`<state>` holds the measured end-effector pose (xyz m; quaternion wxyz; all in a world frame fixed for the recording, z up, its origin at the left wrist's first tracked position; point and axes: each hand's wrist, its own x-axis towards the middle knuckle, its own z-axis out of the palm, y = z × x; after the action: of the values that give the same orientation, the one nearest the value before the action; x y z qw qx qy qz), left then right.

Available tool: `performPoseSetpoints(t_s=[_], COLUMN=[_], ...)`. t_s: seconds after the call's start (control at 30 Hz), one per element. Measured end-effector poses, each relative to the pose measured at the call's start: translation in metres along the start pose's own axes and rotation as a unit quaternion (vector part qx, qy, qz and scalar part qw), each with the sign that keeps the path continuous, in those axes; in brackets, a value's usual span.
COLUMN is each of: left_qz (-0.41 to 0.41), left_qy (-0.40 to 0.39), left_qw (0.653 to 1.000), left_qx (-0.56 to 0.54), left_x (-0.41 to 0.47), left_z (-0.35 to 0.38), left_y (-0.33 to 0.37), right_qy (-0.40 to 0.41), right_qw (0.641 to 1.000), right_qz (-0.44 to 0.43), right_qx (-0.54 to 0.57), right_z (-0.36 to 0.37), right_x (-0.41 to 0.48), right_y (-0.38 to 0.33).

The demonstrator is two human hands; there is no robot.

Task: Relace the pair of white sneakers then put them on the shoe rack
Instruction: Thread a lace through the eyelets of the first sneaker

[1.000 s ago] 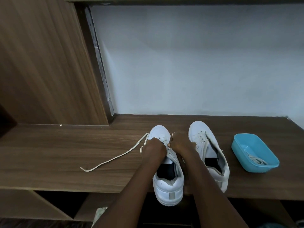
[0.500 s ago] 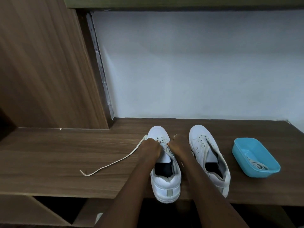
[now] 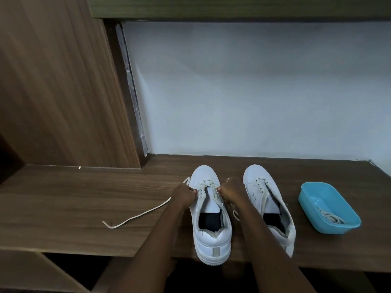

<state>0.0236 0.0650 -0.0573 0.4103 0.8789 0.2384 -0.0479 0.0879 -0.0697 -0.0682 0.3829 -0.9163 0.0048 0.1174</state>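
Observation:
Two white sneakers stand side by side on a brown wooden shelf (image 3: pixel 84 197), toes toward the wall. The left sneaker (image 3: pixel 211 229) has its lace threaded through the front eyelets only. My left hand (image 3: pixel 183 195) pinches the lace (image 3: pixel 135 217) at the shoe's left eyelet row; its long free end trails left across the shelf. My right hand (image 3: pixel 230 192) pinches the other lace end at the right eyelet row. The right sneaker (image 3: pixel 267 199) sits untouched, its lace loosely threaded.
A blue plastic tub (image 3: pixel 329 207) with a coiled lace inside stands to the right of the shoes. A wooden panel (image 3: pixel 53 92) rises at the left, a pale wall (image 3: pixel 254 92) behind. The left sneaker's heel overhangs the shelf's front edge; dark openings lie below.
My hands have moved apart to either side of the left sneaker, uncovering its tongue and front eyelets. The lace's free end has slid slightly on the shelf.

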Motion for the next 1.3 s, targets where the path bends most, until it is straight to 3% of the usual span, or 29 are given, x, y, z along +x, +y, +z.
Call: performPoseSetpoints(t_s=[0.2, 0.37, 0.57, 0.67, 0.8, 0.9, 1.0, 1.07, 1.13, 1.23, 1.3], left_qz=[-0.003, 0.001, 0.0, -0.008, -0.038, -0.02, -0.011, 0.0, 0.004, 0.034, 0.053], left_qy=[0.03, 0.079, 0.169, 0.13, 0.04, -0.02, -0.064, -0.066, -0.069, -0.05, -0.023], left_qw=[0.999, 0.996, 0.985, 0.991, 0.996, 0.992, 0.989, 0.99, 0.99, 0.994, 0.996], left_qx=[0.027, -0.03, -0.012, 0.021, 0.065, 0.124, 0.135, 0.128, 0.12, 0.086, 0.066], left_x=[0.001, -0.001, -0.003, -0.004, -0.009, -0.019, -0.021, -0.019, -0.015, -0.01, -0.011], left_z=[-0.001, 0.004, -0.013, -0.016, -0.016, -0.016, -0.014, -0.015, -0.014, -0.012, -0.011], left_y=[0.0, -0.001, -0.008, -0.012, -0.018, -0.015, -0.012, -0.01, -0.009, -0.006, -0.002], right_qy=[0.005, 0.032, 0.101, 0.065, -0.003, 0.023, 0.041, 0.045, 0.058, 0.015, -0.026], right_qw=[1.0, 0.999, 0.984, 0.976, 0.945, 0.911, 0.895, 0.895, 0.917, 0.977, 0.991], right_qz=[0.022, 0.03, -0.105, -0.196, -0.22, -0.218, -0.224, -0.233, -0.221, -0.144, -0.109], right_qx=[-0.002, 0.024, -0.1, -0.075, -0.242, -0.348, -0.383, -0.378, -0.328, -0.158, -0.066], right_z=[-0.003, -0.002, -0.005, 0.005, 0.029, 0.041, 0.044, 0.04, 0.035, 0.03, 0.03], right_x=[-0.001, 0.0, -0.016, -0.025, -0.039, -0.042, -0.038, -0.037, -0.035, -0.026, -0.017], right_y=[0.003, 0.004, -0.008, -0.029, -0.047, -0.052, -0.055, -0.057, -0.058, -0.055, -0.054])
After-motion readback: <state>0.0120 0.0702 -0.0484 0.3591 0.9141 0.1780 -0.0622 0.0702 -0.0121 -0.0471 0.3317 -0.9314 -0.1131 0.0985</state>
